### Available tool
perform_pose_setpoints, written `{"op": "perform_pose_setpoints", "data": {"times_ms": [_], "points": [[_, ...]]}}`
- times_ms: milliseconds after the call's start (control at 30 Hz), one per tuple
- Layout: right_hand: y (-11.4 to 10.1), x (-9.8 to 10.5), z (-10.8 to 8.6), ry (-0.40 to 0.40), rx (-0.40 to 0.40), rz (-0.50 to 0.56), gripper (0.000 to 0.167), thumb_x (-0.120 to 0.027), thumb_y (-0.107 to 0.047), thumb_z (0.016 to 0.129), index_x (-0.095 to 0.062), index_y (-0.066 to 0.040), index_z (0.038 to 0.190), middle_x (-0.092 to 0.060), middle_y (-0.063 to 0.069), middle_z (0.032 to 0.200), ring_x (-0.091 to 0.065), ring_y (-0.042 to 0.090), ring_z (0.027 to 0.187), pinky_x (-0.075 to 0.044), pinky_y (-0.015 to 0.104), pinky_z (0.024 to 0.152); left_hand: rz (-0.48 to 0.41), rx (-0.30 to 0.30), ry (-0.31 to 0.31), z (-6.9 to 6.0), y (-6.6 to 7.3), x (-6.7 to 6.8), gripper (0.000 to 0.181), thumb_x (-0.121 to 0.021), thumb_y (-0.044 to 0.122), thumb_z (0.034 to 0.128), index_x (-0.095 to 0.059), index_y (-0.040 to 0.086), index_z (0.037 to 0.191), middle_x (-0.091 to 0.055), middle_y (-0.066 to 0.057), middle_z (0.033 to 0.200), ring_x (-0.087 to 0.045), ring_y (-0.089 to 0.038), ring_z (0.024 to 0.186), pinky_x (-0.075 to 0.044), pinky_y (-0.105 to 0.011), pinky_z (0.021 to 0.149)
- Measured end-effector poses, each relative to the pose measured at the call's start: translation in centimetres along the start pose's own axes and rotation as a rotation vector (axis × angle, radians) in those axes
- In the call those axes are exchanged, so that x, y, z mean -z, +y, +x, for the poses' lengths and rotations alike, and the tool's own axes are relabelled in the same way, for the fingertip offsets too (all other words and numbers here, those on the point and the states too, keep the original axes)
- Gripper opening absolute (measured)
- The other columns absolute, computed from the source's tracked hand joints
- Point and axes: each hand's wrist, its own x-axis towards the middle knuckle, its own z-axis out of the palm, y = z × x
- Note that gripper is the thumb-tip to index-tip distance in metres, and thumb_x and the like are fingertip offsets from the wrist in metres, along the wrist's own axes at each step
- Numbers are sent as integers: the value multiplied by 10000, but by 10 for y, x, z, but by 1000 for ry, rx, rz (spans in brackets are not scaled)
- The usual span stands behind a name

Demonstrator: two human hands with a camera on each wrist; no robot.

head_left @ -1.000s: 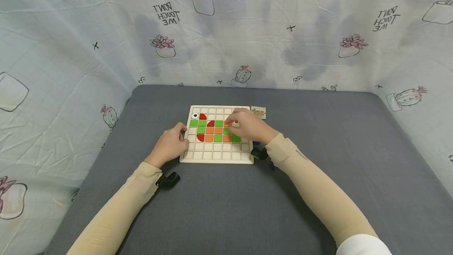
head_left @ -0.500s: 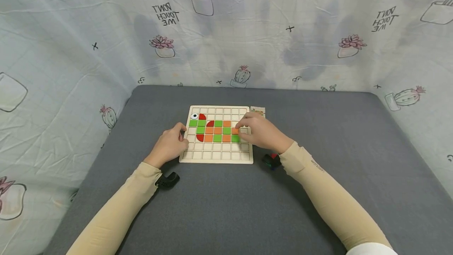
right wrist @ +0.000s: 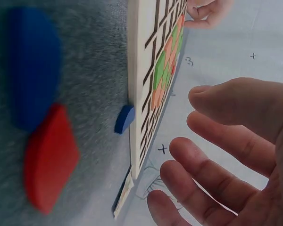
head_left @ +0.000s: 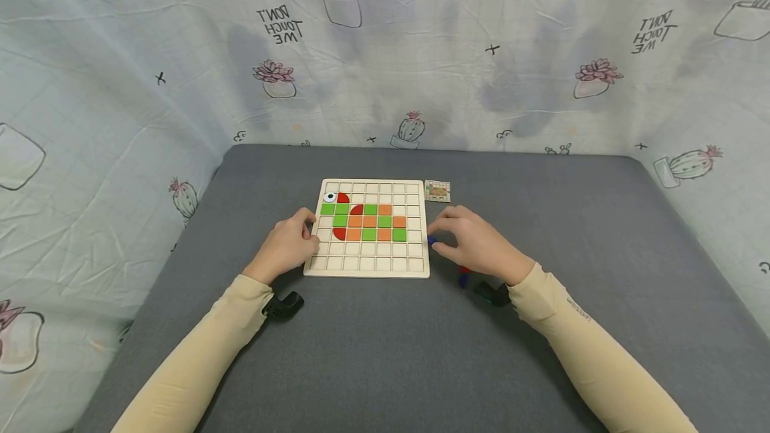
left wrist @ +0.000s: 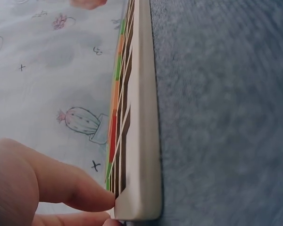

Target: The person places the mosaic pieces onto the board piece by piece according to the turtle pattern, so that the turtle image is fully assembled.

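A pale wooden grid board [head_left: 367, 266] lies on the grey table. Green, orange and red tiles and a white eye disc [head_left: 329, 198] sit in its squares. At its left edge my left hand [head_left: 283, 246] holds the board, with the thumb [left wrist: 80, 190] on the rim. My right hand [head_left: 478, 242] hovers just past the right edge, fingers apart and holding nothing. Close by its fingertips, a small rounded blue piece [right wrist: 125, 119] stands against the board's side. Beneath the right hand lie another blue piece [right wrist: 34, 68] and a red piece [right wrist: 52, 160], touching each other.
A small picture card [head_left: 437, 191] lies beside the board's far right corner. Black wrist cameras [head_left: 284, 305] are strapped under both wrists. Behind the grey tabletop [head_left: 373, 353] hangs a light curtain [head_left: 451, 52] printed with cactus drawings.
My right hand has let go of an orange tile, now at the right end of the middle row, and moved right and nearer, off the board. My left hand has stayed put.
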Motion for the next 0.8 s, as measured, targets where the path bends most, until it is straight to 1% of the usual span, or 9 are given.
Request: {"op": "perform_pose_setpoints", "data": {"times_ms": [200, 400, 500, 633, 700, 800], "points": [[3, 3, -13, 10, -3, -9, 245, -804, -136, 908, -775, -91, 1148, -677, 76, 1131, -599, 245, 1022, -535, 403, 820, -37, 18, -33, 1, -2, 3, 414, -576, 109, 976, -544, -11, 1371, -586, -95, 844, -600, -163, 523, -494, -318, 522], [7, 8, -20, -1, -8, -10, 262, -805, -112, 899, -772, -97, 1159, -680, 75, 1141, -614, 259, 1050, -550, 421, 844, -65, 19, -55, -1, -1, 7, 427, -585, 89, 985, -548, -36, 1392, -595, -109, 856, -618, -162, 532, -546, -307, 518], [10, 12, -23, -34, -15, -6, 276, -801, -77, 892, -769, -92, 1165, -681, 78, 1136, -634, 266, 1029, -553, 420, 823, -86, 18, -67, -2, 0, 9, 443, -595, 86, 979, -553, -47, 1400, -613, -119, 859, -636, -158, 540, -562, -303, 519], [13, 15, -25, -103, -23, 12, 268, -780, -52, 895, -772, -90, 1161, -684, 74, 1113, -664, 228, 930, -542, 381, 761, -100, 19, -77, -2, 0, 12, 462, -614, 86, 971, -559, -52, 1409, -628, -124, 860, -655, -152, 537, -570, -305, 526], [15, 16, -26, -136, -30, 18, 270, -782, -55, 891, -775, -97, 1157, -688, 58, 1105, -674, 206, 916, -544, 367, 760, -101, 18, -81, -3, 1, 13, 468, -621, 85, 967, -559, -55, 1409, -630, -122, 855, -658, -149, 535, -570, -306, 527], [15, 16, -28, -170, -33, 19, 271, -797, -65, 880, -779, -107, 1146, -692, 32, 1094, -683, 188, 942, -556, 368, 786, -101, 17, -90, -2, 1, 14, 475, -625, 87, 965, -556, -59, 1411, -628, -117, 846, -658, -144, 539, -571, -306, 533]]}}
